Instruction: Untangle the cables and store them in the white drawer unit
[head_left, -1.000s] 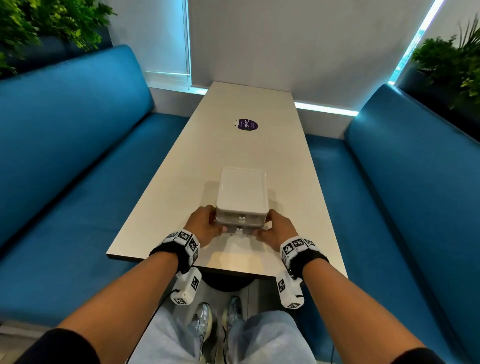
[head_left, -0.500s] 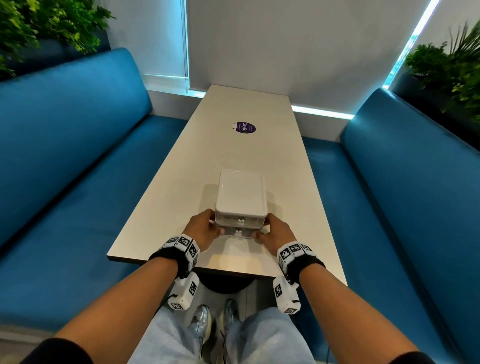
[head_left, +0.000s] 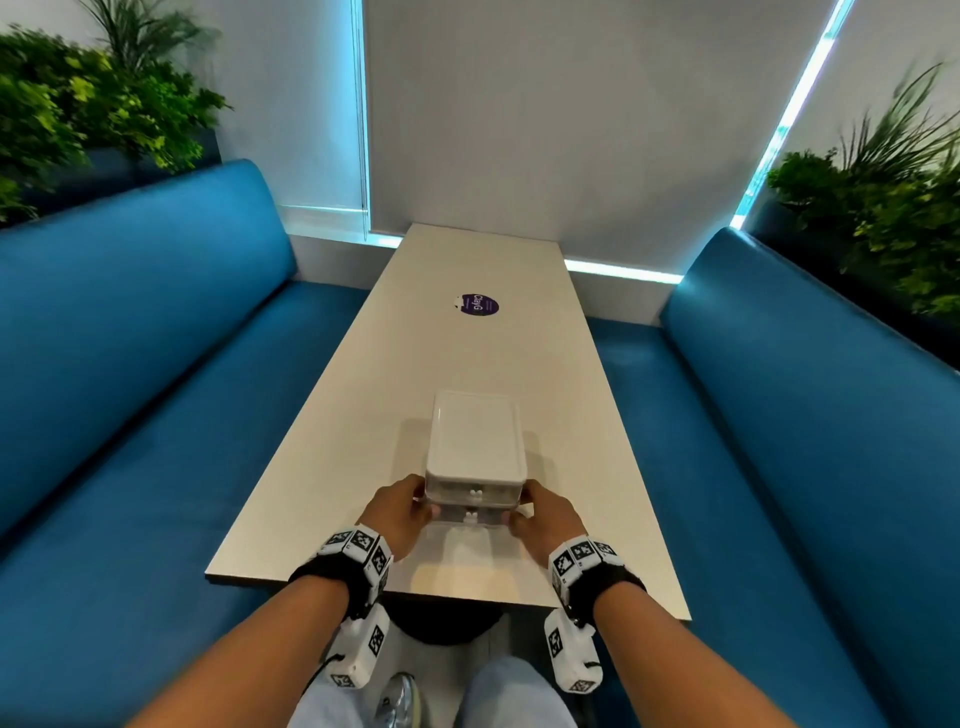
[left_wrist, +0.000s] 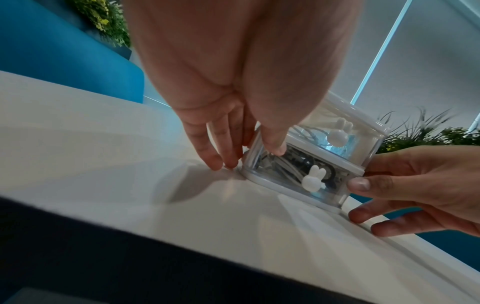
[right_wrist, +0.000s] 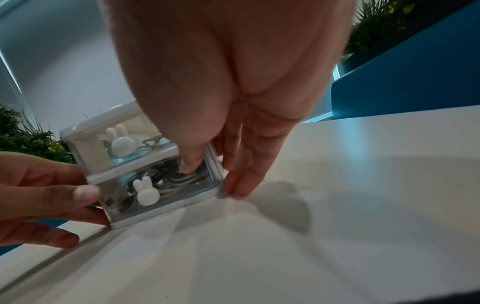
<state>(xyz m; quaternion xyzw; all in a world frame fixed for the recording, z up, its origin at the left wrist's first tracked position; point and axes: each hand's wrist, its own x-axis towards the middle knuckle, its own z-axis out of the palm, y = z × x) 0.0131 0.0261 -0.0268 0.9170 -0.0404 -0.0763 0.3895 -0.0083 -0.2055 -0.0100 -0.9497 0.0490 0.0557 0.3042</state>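
A small white drawer unit (head_left: 474, 452) stands upright on the pale bench (head_left: 483, 353), near its front edge, with its two stacked clear-fronted drawers facing the camera wearer. Both drawers sit closed, each with a white rabbit-shaped knob (left_wrist: 313, 180). Coiled cables (right_wrist: 179, 181), grey and white, fill the lower drawer behind its clear front; more cable (left_wrist: 309, 132) shows in the upper drawer, though its colour is unclear.

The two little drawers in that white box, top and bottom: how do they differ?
The lower drawer is packed with dark and white coiled cables; the upper drawer holds far less, something pale blue. Both thumbs press the lower drawer's front, not the upper's. Both drawers have clear fronts with white rabbit knobs.
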